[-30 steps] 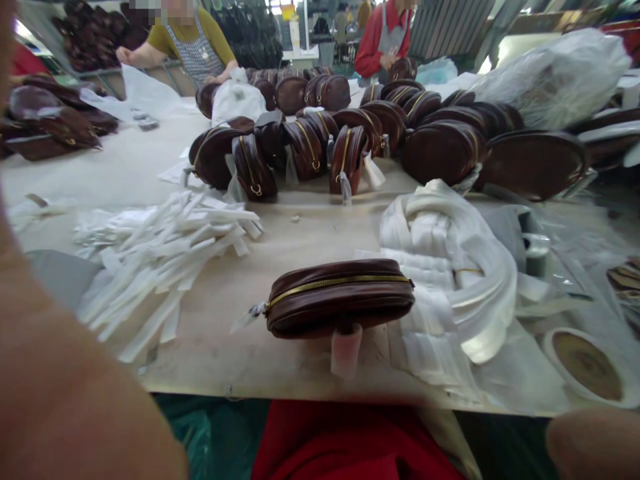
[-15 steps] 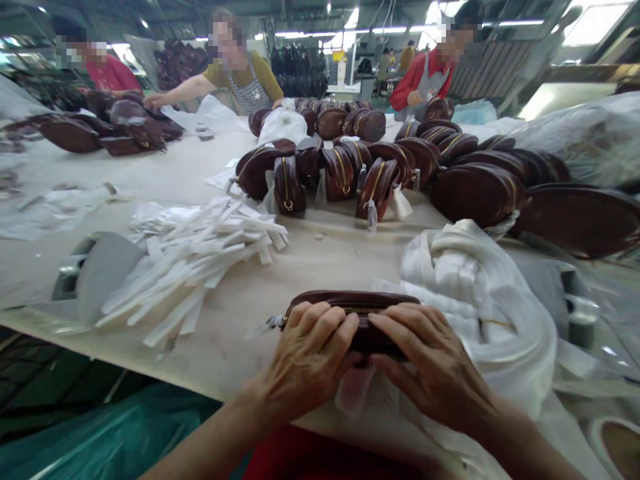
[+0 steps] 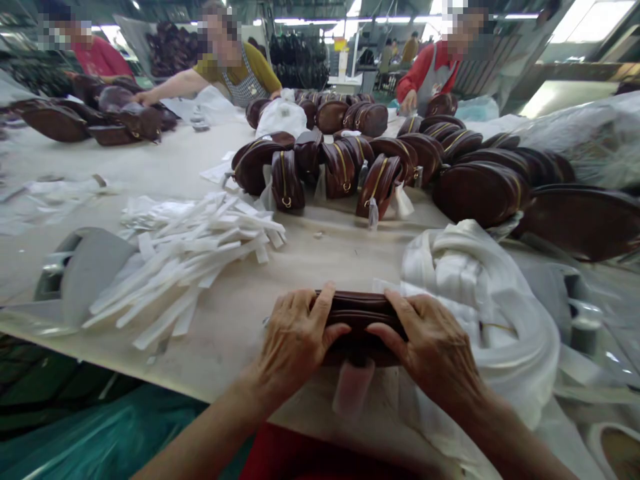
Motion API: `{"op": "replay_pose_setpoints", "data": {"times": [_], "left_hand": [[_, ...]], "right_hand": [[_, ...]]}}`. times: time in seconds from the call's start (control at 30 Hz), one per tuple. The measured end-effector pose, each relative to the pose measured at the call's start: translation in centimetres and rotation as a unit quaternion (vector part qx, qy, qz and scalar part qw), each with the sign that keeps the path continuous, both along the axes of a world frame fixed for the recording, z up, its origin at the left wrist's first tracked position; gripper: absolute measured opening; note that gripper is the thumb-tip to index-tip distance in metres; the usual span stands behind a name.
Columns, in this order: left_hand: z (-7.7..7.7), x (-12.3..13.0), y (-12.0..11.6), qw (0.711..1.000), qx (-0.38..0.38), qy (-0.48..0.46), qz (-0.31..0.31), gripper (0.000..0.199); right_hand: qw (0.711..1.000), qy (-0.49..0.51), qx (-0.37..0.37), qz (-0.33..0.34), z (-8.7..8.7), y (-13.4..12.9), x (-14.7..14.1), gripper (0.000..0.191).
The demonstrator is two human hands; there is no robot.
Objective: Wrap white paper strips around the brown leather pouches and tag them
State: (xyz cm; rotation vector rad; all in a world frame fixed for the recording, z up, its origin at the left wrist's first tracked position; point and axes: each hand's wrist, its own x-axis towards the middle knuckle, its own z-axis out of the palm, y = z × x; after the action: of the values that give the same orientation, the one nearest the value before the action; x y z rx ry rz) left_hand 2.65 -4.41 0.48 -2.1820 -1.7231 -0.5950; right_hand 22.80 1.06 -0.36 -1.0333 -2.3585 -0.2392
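A dark brown leather bag (image 3: 360, 320) lies at the near part of the table, between my two hands. My left hand (image 3: 297, 327) grips its left end, thumb on the near side and fingers over the top. On the right end my right hand (image 3: 430, 333) holds it the same way. The bag's ends and underside are hidden by the hands. A pinkish translucent tab (image 3: 353, 387) hangs from the bag's near side. To the right, close to my right hand, sits a coil of white foam strip (image 3: 520, 320).
Left of my hands lie a heap of white strips (image 3: 200, 260) and a grey tape dispenser (image 3: 95, 273). Several brown bags (image 3: 340, 170) stand across the table, with bigger oval ones (image 3: 480, 193) to the right. People work at the far side, one reaching toward a brown pile (image 3: 125, 120).
My fingers have moved apart from the middle of the bag toward its ends, and the thumbs now press its near side. The zipper, visible before, is now out of sight.
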Motion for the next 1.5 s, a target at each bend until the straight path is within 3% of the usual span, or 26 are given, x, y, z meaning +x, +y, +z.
{"op": "replay_pose_setpoints", "data": {"times": [0.1,0.27,0.37,0.47,0.63,0.83,0.93,1.03,1.13,1.2,1.37,1.43,1.5], "left_hand": [[0.7,-0.1,0.5,0.999,-0.034,0.021,0.004,0.033],[0.3,-0.4,1.9,0.995,-0.019,0.011,-0.099,0.033],[0.3,-0.9,2.9,0.986,0.031,0.025,-0.162,0.037],[0.9,-1.7,3.0,0.976,0.069,0.028,-0.204,0.028],[0.7,-2.3,2.6,0.979,0.086,0.047,-0.179,0.02],[0.9,-0.6,2.5,0.988,-0.068,0.074,-0.117,0.028],[1.3,0.2,2.3,0.983,-0.093,0.097,-0.124,0.043],[1.0,0.4,2.1,0.982,-0.109,0.082,-0.128,0.039],[0.2,0.2,2.1,0.986,-0.095,0.056,-0.125,0.035],[-0.6,0.2,2.3,0.99,-0.052,0.047,-0.12,0.036],[-2.5,0.5,3.2,0.986,0.143,0.033,-0.083,0.033],[-3.0,0.5,3.6,0.977,0.2,0.032,-0.064,0.023],[-3.4,0.5,3.9,0.972,0.229,0.029,-0.052,0.014]], "right_hand": [[1.0,0.006,-0.01,0.0,0.0,0.7,0.1,0.049],[0.994,0.022,-0.079,0.075,-0.3,1.3,0.2,0.044],[0.994,0.028,-0.059,0.083,0.0,1.5,0.2,0.044],[0.996,0.039,-0.021,0.082,0.8,1.4,-0.2,0.042],[0.994,0.052,0.023,0.093,0.3,1.5,-1.3,0.039],[0.993,0.059,0.013,0.105,-2.1,2.3,-1.5,0.035],[0.99,0.062,-0.031,0.126,-1.0,2.7,-1.0,0.035],[0.976,0.056,-0.13,0.164,1.6,4.0,-1.6,0.04],[0.97,0.049,-0.156,0.179,4.0,6.6,-5.1,0.036],[0.968,0.03,-0.152,0.199,4.5,8.8,-9.2,0.029],[0.951,-0.073,-0.203,0.221,1.8,13.1,-20.4,0.012],[0.945,-0.085,-0.218,0.228,0.5,14.0,-23.1,0.009],[0.942,-0.074,-0.218,0.243,-0.1,14.6,-24.2,0.008]]}}
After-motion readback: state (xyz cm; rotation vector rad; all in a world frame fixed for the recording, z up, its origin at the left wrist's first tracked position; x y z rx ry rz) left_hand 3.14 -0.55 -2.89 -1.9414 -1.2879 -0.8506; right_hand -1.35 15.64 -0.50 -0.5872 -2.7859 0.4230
